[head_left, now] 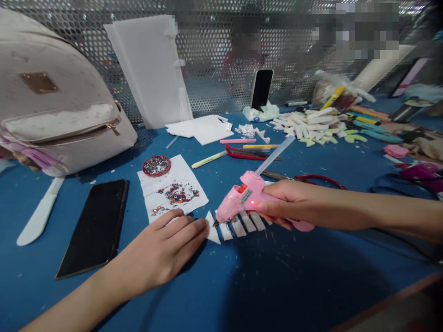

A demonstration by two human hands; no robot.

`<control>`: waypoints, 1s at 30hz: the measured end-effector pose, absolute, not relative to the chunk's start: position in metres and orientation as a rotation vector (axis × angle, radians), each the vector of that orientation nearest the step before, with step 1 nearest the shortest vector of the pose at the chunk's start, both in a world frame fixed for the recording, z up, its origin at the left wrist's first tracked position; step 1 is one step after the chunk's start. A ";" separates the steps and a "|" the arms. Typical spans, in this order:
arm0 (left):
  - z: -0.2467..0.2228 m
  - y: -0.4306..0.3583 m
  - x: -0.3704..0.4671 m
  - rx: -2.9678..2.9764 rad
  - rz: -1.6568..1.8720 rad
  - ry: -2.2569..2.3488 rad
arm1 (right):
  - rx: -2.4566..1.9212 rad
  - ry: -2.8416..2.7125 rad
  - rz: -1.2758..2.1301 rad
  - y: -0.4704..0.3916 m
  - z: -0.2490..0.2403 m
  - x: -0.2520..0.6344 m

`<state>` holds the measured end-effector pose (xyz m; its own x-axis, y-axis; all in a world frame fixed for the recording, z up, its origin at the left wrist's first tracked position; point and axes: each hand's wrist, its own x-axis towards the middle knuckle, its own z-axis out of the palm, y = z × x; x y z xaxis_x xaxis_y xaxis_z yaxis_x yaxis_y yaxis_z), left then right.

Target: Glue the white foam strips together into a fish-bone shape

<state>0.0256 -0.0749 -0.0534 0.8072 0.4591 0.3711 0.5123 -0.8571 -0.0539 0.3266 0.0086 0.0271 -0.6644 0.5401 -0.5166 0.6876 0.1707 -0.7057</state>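
Note:
My right hand is wrapped round a pink hot glue gun, whose small light glows orange. A clear glue stick juts up from its back. The dark nozzle points down at a small white triangular piece; whether it touches is unclear. My left hand has its fingers together, and the fingertips grip the triangle's left edge. To the right of the triangle, several short white strips lie in a row, partly under the glue gun. Behind my left hand, a white paper holds loose glittery bits.
A red round dish of beads rests on the paper. Left are a black phone, white knife-shaped tool and pale backpack. Behind lie pens, a red cutter and white scraps. A cord trails right.

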 end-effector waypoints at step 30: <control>-0.053 -0.075 0.026 -2.800 -0.545 -0.740 | 1.240 2.364 -1.423 0.005 0.037 0.327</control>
<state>0.0257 -0.0751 -0.0527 0.8074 0.4365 0.3970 0.5082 -0.8563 -0.0920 0.3272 0.0049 0.0372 -0.6584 0.5835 -0.4754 0.6932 0.2243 -0.6849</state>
